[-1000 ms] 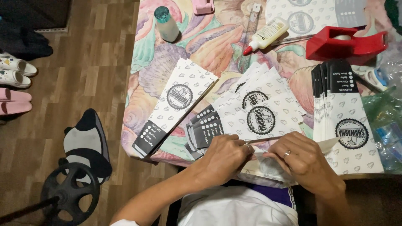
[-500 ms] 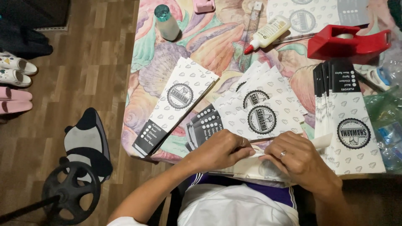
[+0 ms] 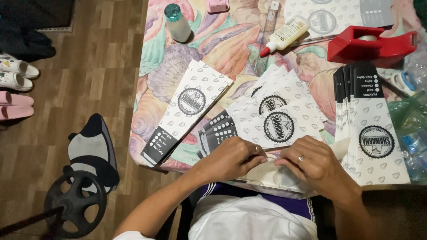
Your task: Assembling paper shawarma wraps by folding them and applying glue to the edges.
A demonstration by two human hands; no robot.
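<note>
My left hand [image 3: 233, 156] and my right hand [image 3: 316, 164] both pinch a white paper sleeve [image 3: 278, 172] that lies flat at the near edge of the table, its upper edge folded under my fingertips. A ring shows on my right hand. Just beyond my hands lies a fanned pile of printed paper sleeves [image 3: 272, 113] with round black emblems. A single printed sleeve [image 3: 187, 111] lies slanted to the left. To the right sits a neat stack of sleeves [image 3: 373, 129].
A flower-patterned cloth [image 3: 155, 80] covers the table. At the back stand a glue bottle [image 3: 287, 34], a red tape dispenser [image 3: 369, 42], a teal-capped bottle [image 3: 176, 22] and a ruler [image 3: 267, 40]. Plastic bags [image 3: 411, 129] lie at right. Shoes [image 3: 15, 84] and a black wheel [image 3: 75, 202] are on the wooden floor.
My hands have stayed on the sleeve, with the fingers shifting slightly along its folded edge. The view has shifted a little; nothing else moved.
</note>
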